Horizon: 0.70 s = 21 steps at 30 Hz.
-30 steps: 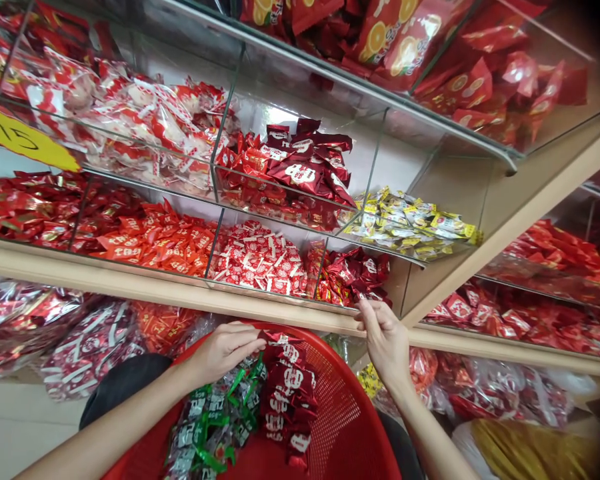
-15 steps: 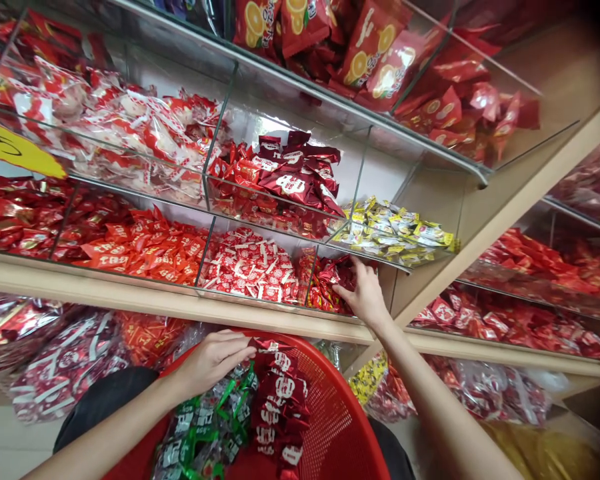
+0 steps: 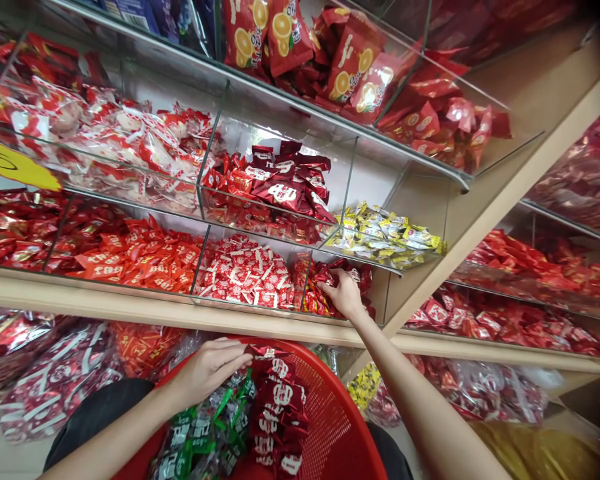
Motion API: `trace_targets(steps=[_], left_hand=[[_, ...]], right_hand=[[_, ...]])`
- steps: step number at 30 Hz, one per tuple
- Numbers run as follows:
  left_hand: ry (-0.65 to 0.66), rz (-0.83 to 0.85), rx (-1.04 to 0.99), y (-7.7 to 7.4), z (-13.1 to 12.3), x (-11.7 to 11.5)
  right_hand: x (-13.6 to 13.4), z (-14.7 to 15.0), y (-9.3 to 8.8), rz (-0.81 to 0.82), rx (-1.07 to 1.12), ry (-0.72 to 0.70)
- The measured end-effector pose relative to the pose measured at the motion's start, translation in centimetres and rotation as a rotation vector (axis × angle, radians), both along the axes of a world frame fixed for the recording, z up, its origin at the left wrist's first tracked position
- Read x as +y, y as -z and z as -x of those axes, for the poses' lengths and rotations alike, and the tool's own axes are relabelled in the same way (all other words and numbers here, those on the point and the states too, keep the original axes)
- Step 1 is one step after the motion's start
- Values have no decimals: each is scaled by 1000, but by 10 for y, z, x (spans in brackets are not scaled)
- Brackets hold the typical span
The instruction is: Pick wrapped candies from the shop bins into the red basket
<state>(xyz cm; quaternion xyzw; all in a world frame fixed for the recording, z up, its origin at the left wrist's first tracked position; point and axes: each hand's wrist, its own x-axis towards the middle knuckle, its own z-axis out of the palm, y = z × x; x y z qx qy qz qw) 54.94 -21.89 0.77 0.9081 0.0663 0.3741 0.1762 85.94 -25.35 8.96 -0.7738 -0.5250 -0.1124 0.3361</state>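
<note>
Right hand has pushed deeper into the glass bin, down on red foil sweets, grip unclear! Left hand, curled, sits at 9 o'clock to red packets in the red basket; yellow sachets at the right hand's 1 o'clock.

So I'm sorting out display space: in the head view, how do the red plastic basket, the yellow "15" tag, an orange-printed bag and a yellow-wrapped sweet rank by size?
Largest to smallest:
1. The red plastic basket.
2. The yellow "15" tag and the orange-printed bag: these look alike and both are cut off, so I can't rank them.
3. The yellow-wrapped sweet.
</note>
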Motion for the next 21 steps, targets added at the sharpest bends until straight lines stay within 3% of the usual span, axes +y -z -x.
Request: trace_targets(steps=[5, 8, 13, 16, 21], left_hand=[[2, 20, -5, -2, 0, 0], [0, 26, -20, -2, 0, 0], [11, 30, -7, 0, 1, 1], [12, 32, 5, 1, 1, 2], [20, 23, -5, -2, 1, 1]], right_hand=[[-6, -2, -6, -265, 200, -71], [-15, 5, -13, -441, 465, -168], [-43, 28, -14, -567, 824, -255], [-67, 48, -11, -557, 1153, -348], [-103, 87, -4, -372, 1749, -621]])
